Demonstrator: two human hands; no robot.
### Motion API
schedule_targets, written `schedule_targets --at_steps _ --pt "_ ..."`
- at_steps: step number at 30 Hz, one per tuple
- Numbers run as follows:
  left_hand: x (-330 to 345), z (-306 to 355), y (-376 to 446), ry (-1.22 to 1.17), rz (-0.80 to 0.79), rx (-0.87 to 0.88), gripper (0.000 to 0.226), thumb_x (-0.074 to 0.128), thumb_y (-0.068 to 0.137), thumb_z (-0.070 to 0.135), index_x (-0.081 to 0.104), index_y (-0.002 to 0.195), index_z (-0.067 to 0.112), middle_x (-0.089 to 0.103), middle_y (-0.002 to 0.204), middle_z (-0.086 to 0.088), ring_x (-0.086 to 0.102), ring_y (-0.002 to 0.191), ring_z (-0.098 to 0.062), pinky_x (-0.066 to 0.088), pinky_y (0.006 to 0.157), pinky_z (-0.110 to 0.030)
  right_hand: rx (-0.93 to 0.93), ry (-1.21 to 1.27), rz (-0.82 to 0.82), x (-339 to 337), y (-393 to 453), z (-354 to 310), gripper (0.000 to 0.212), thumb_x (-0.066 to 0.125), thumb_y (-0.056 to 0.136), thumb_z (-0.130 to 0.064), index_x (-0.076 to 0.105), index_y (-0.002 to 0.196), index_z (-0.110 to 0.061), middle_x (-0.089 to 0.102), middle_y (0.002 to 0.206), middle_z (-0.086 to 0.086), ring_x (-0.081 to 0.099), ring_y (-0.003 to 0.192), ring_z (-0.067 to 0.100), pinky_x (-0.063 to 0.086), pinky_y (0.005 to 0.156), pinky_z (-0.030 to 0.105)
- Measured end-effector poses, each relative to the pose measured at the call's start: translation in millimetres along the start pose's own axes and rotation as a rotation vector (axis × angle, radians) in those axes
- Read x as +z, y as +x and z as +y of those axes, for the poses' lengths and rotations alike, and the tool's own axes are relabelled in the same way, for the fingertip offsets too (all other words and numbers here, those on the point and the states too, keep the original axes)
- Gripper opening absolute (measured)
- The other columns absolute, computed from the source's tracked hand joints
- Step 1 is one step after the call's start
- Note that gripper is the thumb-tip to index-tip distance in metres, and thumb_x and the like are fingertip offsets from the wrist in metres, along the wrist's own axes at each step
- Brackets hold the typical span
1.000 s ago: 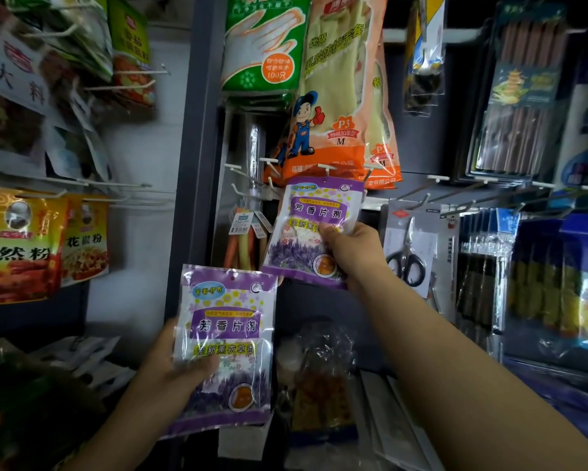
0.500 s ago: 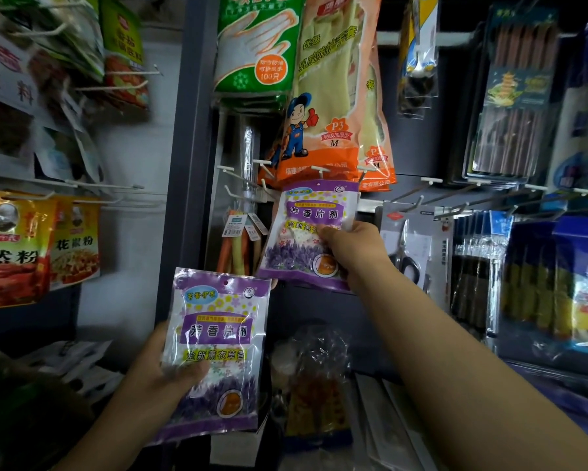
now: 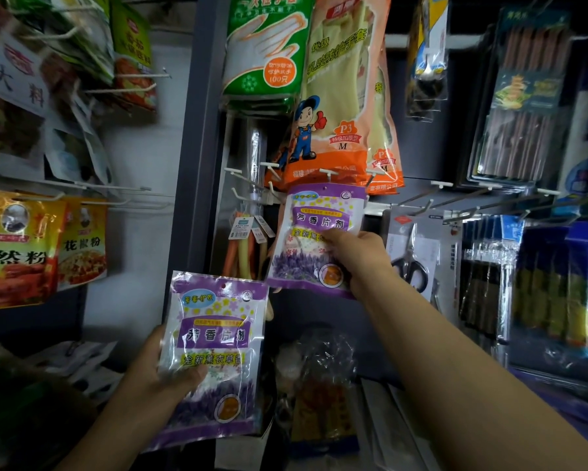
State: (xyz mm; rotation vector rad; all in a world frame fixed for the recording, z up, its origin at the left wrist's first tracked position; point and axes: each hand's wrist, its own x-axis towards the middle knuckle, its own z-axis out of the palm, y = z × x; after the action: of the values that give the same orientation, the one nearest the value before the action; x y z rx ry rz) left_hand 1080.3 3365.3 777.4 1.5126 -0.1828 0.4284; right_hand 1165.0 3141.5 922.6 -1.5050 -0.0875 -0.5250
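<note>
Left hand grips a purple packet low in front, right hand pinches a second purple packet up at the white hooks under the orange glove pack, scissors just right.

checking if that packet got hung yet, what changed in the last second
Hardly anything. The left hand has drifted the lower purple packet slightly left. The right hand still holds the upper purple packet just below the white hook, gripped as before. The shelves and hanging goods are unchanged.
</note>
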Motion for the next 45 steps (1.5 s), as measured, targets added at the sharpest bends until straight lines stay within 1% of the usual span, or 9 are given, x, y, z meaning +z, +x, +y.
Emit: schedule_targets --at_steps 6,15,22,28,32,36,39,41,45 --pt "3.2 -2.6 0.5 -0.010 -0.029 0.028 0.042 0.065 0.081 -0.003 0.052 0.097 0.033 0.070 0.074 0.025 0.067 0.065 0.005 0.048 0.050 -0.017 -0.056 -0.042 0.000 2.1 2.9 1.8 0.019 0.073 0.084 -0.026 0.065 0.091 -0.010 0.073 0.092 0.010 0.071 0.080 0.027 0.059 0.079 0.044" --pt "-0.9 -7.2 5.5 0.006 -0.026 0.040 0.043 0.067 0.081 -0.003 0.055 0.100 0.034 0.072 0.082 0.021 0.069 0.072 0.000 0.046 0.063 -0.025 -0.033 -0.098 0.032 -1.3 13.0 11.1 0.020 0.075 0.082 -0.030 0.064 0.085 -0.013 0.073 0.090 0.010 0.072 0.078 0.029 0.059 0.079 0.047" --pt "-5.1 -11.2 5.5 0.027 -0.025 0.032 0.044 0.072 0.077 0.003 0.057 0.104 0.034 0.072 0.091 0.019 0.068 0.084 -0.008 0.048 0.068 -0.027 0.025 -0.175 0.049 0.7 39.3 31.6 0.030 0.072 0.083 -0.035 0.065 0.098 -0.010 0.072 0.094 0.009 0.070 0.084 0.029 0.058 0.082 0.047" --pt "-9.2 -10.1 3.8 0.004 -0.013 0.016 0.042 0.076 0.073 0.016 0.057 0.106 0.033 0.073 0.092 0.017 0.067 0.091 -0.014 0.048 0.070 -0.030 -0.019 -0.269 0.086 -2.1 54.7 47.7 0.028 0.062 0.092 -0.035 0.062 0.105 -0.010 0.068 0.098 0.004 0.065 0.084 0.019 0.052 0.081 0.035" --pt "-10.0 -7.4 0.6 0.006 -0.048 0.057 0.069 0.087 0.049 0.053 0.059 0.108 0.030 0.074 0.098 0.009 0.070 0.089 -0.016 0.050 0.073 -0.032 -0.043 -0.354 0.152 -5.8 59.7 51.6 0.035 0.065 0.090 -0.032 0.058 0.113 -0.006 0.065 0.109 0.009 0.059 0.092 0.024 0.046 0.078 0.032" --pt "-5.4 -8.5 -0.5 -0.043 -0.035 0.039 0.039 0.072 0.076 0.003 0.059 0.107 0.022 0.074 0.090 0.014 0.071 0.082 -0.010 0.048 0.066 -0.024 -0.009 -0.441 0.245 -10.8 52.2 67.7 0.052 0.074 0.081 -0.027 0.050 0.121 -0.004 0.058 0.122 0.012 0.058 0.108 0.031 0.048 0.087 0.035" --pt "-0.2 -11.9 0.2 -0.043 -0.027 0.024 0.041 0.068 0.079 -0.003 0.059 0.110 0.022 0.075 0.091 0.011 0.071 0.078 -0.005 0.052 0.061 -0.018 -0.179 -0.530 0.326 -14.2 14.3 73.7 0.053 0.076 0.078 -0.026 0.048 0.120 -0.009 0.048 0.126 0.012 0.049 0.116 0.029 0.041 0.101 0.045" --pt "6.4 -10.8 0.5 -0.058 -0.037 0.020 0.044 0.070 0.078 0.001 0.058 0.114 0.024 0.075 0.096 0.006 0.072 0.085 -0.011 0.054 0.064 -0.020 -0.275 -0.388 0.164 -16.3 -20.3 79.3 0.039 0.074 0.081 -0.027 0.050 0.109 -0.016 0.054 0.114 0.007 0.055 0.104 0.021 0.045 0.096 0.041" --pt "25.4 -8.0 0.9 -0.100 -0.056 0.028 0.046 0.073 0.074 0.002 0.059 0.111 0.025 0.075 0.096 0.003 0.072 0.087 -0.015 0.055 0.062 -0.021 -0.093 -0.234 -0.274 -16.1 -86.0 90.8 0.033 0.074 0.079 -0.037 0.056 0.101 -0.020 0.063 0.088 -0.004 0.060 0.078 0.008 0.048 0.068 0.017"
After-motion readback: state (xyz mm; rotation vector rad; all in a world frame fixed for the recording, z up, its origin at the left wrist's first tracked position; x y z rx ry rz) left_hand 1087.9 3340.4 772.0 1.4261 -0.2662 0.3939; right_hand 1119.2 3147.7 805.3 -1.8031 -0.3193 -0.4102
